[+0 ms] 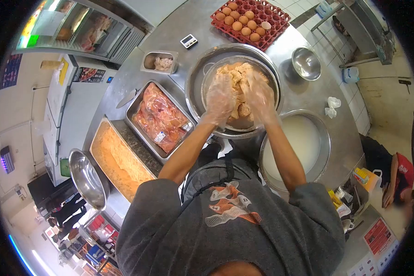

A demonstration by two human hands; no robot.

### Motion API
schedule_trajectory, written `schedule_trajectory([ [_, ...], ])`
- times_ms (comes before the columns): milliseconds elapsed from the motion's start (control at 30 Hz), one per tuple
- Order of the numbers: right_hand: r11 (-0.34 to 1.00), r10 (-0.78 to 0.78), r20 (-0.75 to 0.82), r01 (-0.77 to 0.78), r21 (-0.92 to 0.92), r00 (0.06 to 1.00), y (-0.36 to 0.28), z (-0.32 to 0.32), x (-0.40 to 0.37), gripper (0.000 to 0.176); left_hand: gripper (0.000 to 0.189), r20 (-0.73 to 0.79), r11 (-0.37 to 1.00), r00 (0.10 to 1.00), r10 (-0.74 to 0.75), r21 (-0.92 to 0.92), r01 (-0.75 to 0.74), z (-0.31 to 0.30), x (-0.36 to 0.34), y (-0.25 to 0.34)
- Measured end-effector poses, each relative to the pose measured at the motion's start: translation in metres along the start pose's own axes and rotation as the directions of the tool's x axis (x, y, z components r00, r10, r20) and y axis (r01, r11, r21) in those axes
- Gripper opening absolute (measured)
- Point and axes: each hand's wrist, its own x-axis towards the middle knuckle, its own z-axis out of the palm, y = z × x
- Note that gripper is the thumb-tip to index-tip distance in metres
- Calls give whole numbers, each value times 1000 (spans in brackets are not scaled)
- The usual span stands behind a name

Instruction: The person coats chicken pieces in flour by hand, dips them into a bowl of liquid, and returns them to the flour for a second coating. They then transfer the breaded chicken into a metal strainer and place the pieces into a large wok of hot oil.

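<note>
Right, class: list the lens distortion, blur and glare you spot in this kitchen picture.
Head view: heavy fisheye bends the steel table round, with black vignetted corners; head view: the gloved right hand smears with motion, the left hand is sharper; head view: highlights glint on the small bowl.

A steel worktable fills the middle of a brightly, evenly lit kitchen. Left of the worktable stands a white cabinet, with a glass-fronted display fridge glowing beyond it. Behind them, a cream wall carries a dark poster and a small violet lamp. Right of the worktable runs white tiling, then a pale floor, and a steel rack stands off the far right corner.
</note>
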Motion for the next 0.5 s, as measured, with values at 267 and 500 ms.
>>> schedule_trajectory([
  [267,987,147,459,-99,-127,876,32,64,33,27,66,177,989,983,39,-146,-13,73,-8,-9],
  [500,971,72,462,44,-236,884,52,114,24,25,63,443,962,894,-71,-207,179,53,0,0],
])
